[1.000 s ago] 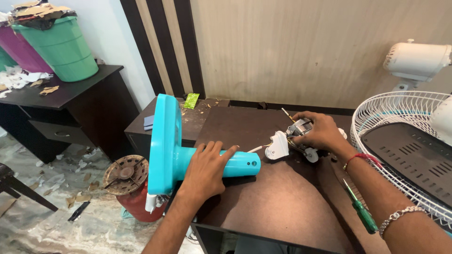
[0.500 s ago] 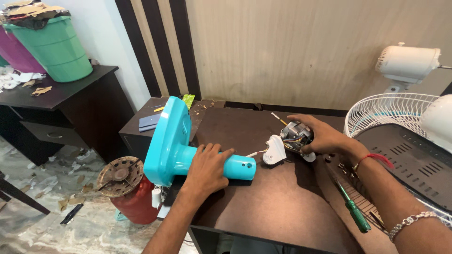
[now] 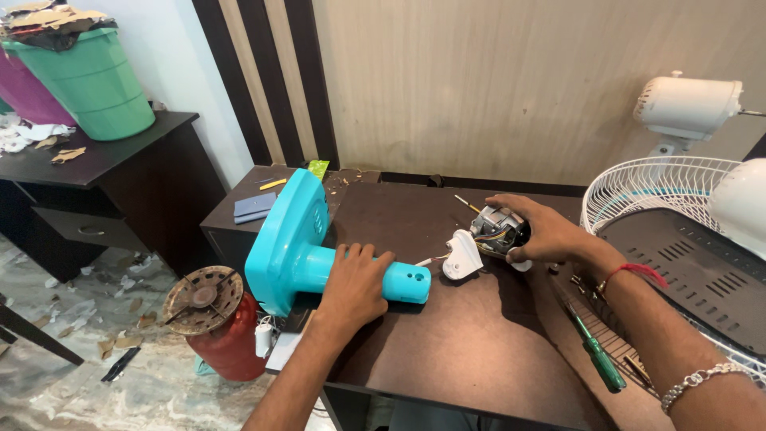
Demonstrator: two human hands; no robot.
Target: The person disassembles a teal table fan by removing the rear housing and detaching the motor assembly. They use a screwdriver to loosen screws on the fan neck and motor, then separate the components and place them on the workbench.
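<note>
Fan stand under left hand; screwdriver nearby.

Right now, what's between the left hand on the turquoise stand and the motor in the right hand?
In the head view, a white plastic bracket lies on the dark table between the left hand and the motor; a thin wire runs from it toward the turquoise stand.
</note>
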